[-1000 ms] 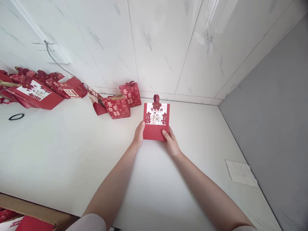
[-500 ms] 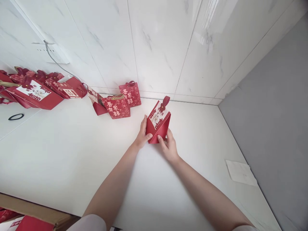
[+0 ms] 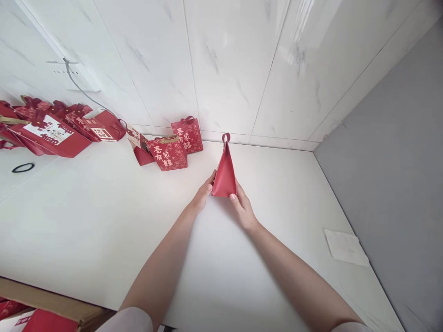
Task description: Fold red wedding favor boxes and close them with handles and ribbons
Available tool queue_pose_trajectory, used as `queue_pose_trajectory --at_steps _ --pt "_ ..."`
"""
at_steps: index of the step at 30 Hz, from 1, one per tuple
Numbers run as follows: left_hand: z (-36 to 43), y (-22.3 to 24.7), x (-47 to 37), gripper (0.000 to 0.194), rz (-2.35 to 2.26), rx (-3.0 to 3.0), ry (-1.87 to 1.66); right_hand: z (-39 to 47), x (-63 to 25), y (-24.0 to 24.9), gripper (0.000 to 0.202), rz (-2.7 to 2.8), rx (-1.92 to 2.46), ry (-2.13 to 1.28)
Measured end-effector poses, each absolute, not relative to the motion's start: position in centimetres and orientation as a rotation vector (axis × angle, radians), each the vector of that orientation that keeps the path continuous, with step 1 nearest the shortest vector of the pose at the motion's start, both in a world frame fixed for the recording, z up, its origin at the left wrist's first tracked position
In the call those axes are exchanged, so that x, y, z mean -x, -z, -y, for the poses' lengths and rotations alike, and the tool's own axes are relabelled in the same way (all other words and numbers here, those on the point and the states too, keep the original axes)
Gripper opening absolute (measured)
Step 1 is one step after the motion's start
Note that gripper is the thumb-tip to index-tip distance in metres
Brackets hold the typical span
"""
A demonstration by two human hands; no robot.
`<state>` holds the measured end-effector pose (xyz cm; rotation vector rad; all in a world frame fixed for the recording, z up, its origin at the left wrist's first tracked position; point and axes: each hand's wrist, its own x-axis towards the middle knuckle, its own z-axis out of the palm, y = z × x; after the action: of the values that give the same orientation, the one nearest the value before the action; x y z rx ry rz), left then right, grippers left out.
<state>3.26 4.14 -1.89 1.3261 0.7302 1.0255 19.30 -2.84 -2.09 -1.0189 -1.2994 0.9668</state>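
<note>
Between my two hands is a red gift box [image 3: 224, 177], its narrow triangular side turned toward me and a red ribbon loop [image 3: 226, 137] at its peak. My left hand [image 3: 203, 193] grips the box's left face, with some fingers hidden behind it. On the other face, my right hand [image 3: 244, 205] presses with its thumb at the lower front edge. To the left of my hands stand a patterned red gift box [image 3: 169, 154] with a gold handle and another red box [image 3: 192, 136] against the wall.
More red gift boxes [image 3: 58, 133] crowd the left back of the white counter [image 3: 104, 221]. A black ring [image 3: 23, 168] lies near them. A grey cable [image 3: 83, 92] hangs from a wall socket. A cardboard carton [image 3: 51, 302] sits at the lower left, a white sheet [image 3: 347, 247] at right.
Both hands have turned the gift box, so its printed front no longer shows and its narrow plain side faces me. The other boxes have stayed where they were.
</note>
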Motion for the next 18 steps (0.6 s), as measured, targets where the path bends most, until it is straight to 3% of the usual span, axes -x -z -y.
queue_pose_trajectory --at_steps 12,18 --pt "-4.7 2.48 -3.0 0.077 -0.726 -1.358 -0.995 2.8 -19.12 0.95 0.054 1.235 0.981 -1.032" --pt "-4.69 2.04 -3.25 0.087 -0.612 -1.459 -0.909 2.85 -19.31 1.37 0.055 1.212 1.022 -1.025"
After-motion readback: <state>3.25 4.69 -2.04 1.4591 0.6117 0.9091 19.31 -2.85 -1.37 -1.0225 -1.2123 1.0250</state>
